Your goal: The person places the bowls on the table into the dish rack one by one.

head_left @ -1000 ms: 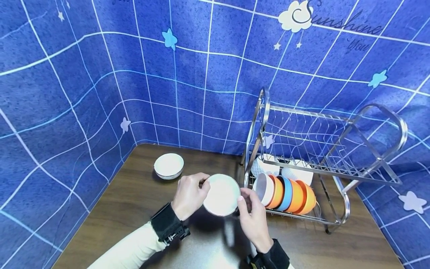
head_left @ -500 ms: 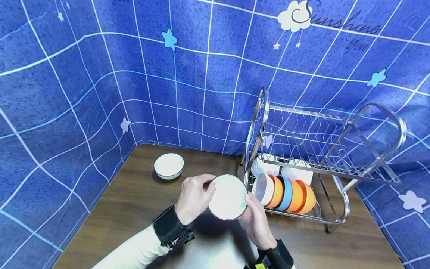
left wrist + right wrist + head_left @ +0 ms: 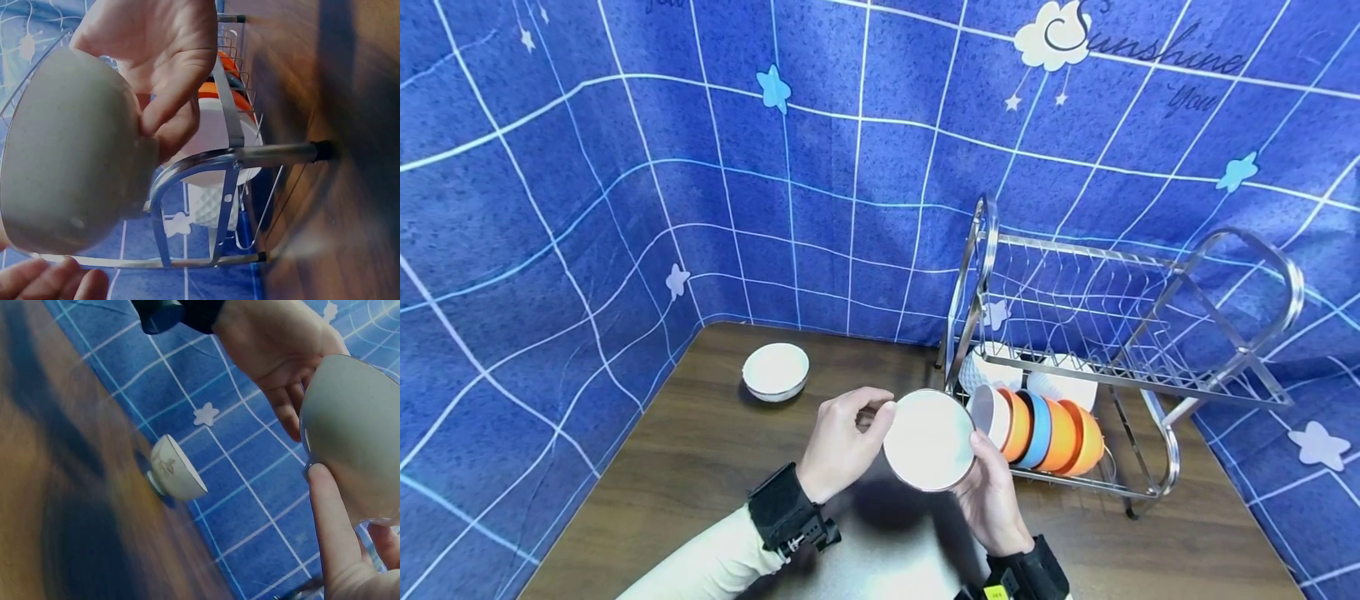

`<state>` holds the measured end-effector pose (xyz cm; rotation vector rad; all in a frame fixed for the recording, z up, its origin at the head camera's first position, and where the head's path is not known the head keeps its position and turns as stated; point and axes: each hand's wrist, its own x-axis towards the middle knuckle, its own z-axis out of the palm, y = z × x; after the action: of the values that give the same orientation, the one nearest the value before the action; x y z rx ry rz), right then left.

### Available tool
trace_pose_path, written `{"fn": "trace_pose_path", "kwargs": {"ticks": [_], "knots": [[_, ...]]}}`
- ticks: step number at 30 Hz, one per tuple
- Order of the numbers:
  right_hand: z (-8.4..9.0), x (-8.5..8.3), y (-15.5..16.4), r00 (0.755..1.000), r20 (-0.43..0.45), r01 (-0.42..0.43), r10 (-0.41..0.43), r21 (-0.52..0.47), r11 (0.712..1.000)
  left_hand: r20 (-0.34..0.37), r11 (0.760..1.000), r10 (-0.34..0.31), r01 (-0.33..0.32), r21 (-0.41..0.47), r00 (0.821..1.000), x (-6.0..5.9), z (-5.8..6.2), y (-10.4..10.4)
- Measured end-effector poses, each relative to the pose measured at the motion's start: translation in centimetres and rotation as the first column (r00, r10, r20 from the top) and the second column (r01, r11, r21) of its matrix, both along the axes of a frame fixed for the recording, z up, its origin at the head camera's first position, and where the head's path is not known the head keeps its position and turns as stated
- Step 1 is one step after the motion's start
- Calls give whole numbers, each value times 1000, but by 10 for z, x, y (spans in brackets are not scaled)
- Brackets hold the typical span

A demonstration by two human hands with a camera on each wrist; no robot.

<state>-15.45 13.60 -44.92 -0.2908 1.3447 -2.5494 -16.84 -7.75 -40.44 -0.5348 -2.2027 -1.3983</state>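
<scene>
A white bowl (image 3: 929, 440) with a thin dark rim is held above the table, its inside facing up toward the head camera. My right hand (image 3: 992, 492) grips it from the right, thumb at the rim and a finger against the foot, as the right wrist view shows. My left hand (image 3: 844, 442) is at the opposite side, thumb tip right at the rim. In the left wrist view, its loosely bent fingers (image 3: 56, 281) lie below the plain outer wall of the bowl, with a gap between.
A second white bowl (image 3: 776, 372) stands upright at the back left of the wooden table (image 3: 700, 467). At right, a two-tier metal dish rack (image 3: 1120, 375) holds white, orange (image 3: 1081, 437) and blue bowls (image 3: 1036, 429) on its lower level. A blue curtain (image 3: 850, 167) hangs behind.
The held bowl has moved right, toward the rack, with both hands. The right hand has shifted its grip lower round the bowl, and the left thumb has drawn back to the rim.
</scene>
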Motion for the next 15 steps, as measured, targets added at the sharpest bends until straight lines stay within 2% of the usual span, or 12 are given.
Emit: {"fn": "trace_pose_path", "kwargs": {"ticks": [5,7,10,15], "knots": [[3,-2,10,996,32,85,-85,-2,996,-64,1000,23,-22,10,998,-4,-8,3],[5,-3,15,992,46,116,-115,-18,993,-66,1000,17,-16,14,998,-7,-13,6],[7,-3,23,988,42,152,-150,-66,986,-31,999,-18,19,26,999,-11,-21,11],[11,-4,36,975,7,220,-220,-127,967,70,997,-63,60,43,996,-17,-34,26]]}}
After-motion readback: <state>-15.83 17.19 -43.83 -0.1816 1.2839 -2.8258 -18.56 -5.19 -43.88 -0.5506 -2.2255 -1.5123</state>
